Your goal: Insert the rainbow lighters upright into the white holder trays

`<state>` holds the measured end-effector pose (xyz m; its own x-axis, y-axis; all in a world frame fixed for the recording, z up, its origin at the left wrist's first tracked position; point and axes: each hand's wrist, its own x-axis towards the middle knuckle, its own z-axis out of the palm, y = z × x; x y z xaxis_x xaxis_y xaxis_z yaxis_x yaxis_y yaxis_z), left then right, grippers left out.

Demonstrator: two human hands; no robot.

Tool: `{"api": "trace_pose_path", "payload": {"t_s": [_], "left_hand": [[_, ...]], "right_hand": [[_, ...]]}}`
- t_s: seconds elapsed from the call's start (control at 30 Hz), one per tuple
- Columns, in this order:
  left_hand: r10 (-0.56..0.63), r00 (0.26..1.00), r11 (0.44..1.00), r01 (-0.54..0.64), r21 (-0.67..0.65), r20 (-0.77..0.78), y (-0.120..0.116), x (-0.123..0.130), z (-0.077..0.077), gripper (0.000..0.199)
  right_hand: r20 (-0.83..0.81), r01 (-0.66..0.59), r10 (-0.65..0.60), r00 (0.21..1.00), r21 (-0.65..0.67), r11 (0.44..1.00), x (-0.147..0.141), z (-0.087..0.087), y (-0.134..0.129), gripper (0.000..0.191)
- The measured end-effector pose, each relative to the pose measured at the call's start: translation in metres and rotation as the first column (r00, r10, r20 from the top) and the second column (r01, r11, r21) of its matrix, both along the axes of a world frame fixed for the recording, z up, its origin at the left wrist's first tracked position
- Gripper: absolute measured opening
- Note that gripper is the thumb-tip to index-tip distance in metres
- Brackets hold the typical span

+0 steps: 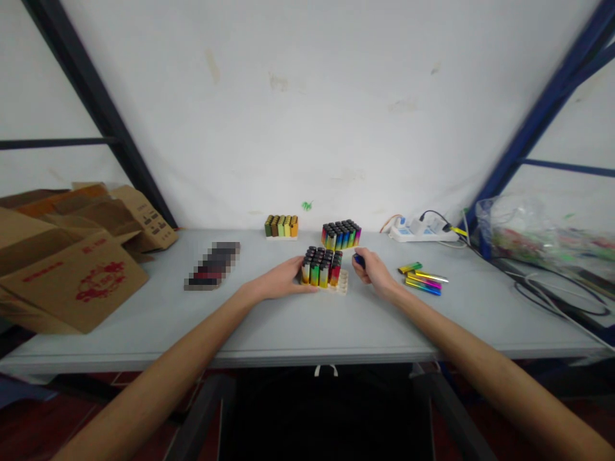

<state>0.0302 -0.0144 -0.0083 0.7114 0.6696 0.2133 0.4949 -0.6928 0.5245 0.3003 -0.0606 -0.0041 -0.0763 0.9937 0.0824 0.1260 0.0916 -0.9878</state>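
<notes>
A white tray stands on the table, with rows of black-topped, rainbow-coloured lighters upright in it. Bare holes show along its right side. My left hand wraps round the tray's left side, thumb along the front and fingers behind. Just right of the tray, my right hand is closed on a lighter; only its dark blue end shows, the rest being hidden by the fingers. Several loose metallic lighters lie to the right of that hand.
Behind stand a full tray of rainbow lighters and one of green, yellow and orange lighters. Cardboard boxes crowd the left end. A blurred flat item lies left. A power strip, cables and plastic bags occupy the right.
</notes>
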Motion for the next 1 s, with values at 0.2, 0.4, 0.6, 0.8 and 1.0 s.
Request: {"api": "trace_pose_path", "payload": {"t_s": [0.2,0.4,0.6,0.8,1.0], "left_hand": [[-0.005,1.000,1.000,0.005,0.001,0.009,0.0016,-0.0007,-0.0021,0.075],[-0.012,1.000,1.000,0.012,0.007,-0.006,0.0032,-0.0012,-0.0039,0.075],[-0.020,1.000,1.000,0.020,0.015,-0.004,0.0033,-0.0014,-0.0037,0.072],[-0.008,1.000,1.000,0.008,0.004,-0.022,0.0011,-0.0007,-0.0018,0.073],[-0.003,1.000,1.000,0.003,0.011,0.000,0.0007,-0.0007,-0.0019,0.074]], "right_hand": [[0.044,-0.012,0.010,0.999,0.042,0.999,0.0004,-0.0037,0.0011,0.043],[0.023,-0.018,0.018,1.000,0.039,0.999,-0.0006,-0.0041,0.0021,0.044],[0.024,-0.026,0.025,0.999,0.046,0.999,-0.0029,-0.0027,0.0025,0.050],[0.098,-0.019,0.011,0.995,0.089,0.996,0.0002,-0.0070,0.0038,0.046],[0.109,-0.025,0.014,0.994,0.098,0.995,0.0017,-0.0064,0.0029,0.045]]}}
